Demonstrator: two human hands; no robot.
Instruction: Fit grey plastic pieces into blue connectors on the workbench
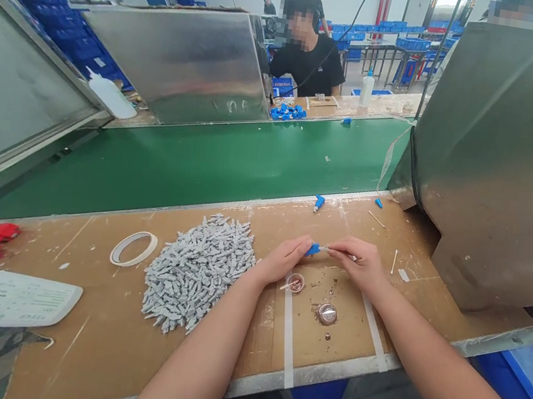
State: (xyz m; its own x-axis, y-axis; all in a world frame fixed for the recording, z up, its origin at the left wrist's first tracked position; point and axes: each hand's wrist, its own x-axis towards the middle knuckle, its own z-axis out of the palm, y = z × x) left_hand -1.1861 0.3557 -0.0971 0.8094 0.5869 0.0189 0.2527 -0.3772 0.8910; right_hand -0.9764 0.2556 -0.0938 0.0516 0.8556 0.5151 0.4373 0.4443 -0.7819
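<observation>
The left hand (285, 256) has its thumb and fingers pinched on a small blue plastic piece (312, 250), which juts toward the right hand (361, 258). The right fingertips are closed on a slender pale tip (323, 248) at that piece's right end; whether the 2 are joined I cannot tell. Just below the left fingers sits a small clear round cup (302, 285) with coppery contents. Nearer the body than both sets of fingers lies a shiny round silvery object (327, 314). Left of the left fingers spreads a large heap of small grey pieces (199, 270), and farther left lies a white ring-shaped roll of tape (114, 255). Beyond the fingers are a blue angled plastic piece (319, 203) and, to its right, a small blue cone (378, 203). Right of the right fingers lies a thin white cotton swab (393, 261).
</observation>
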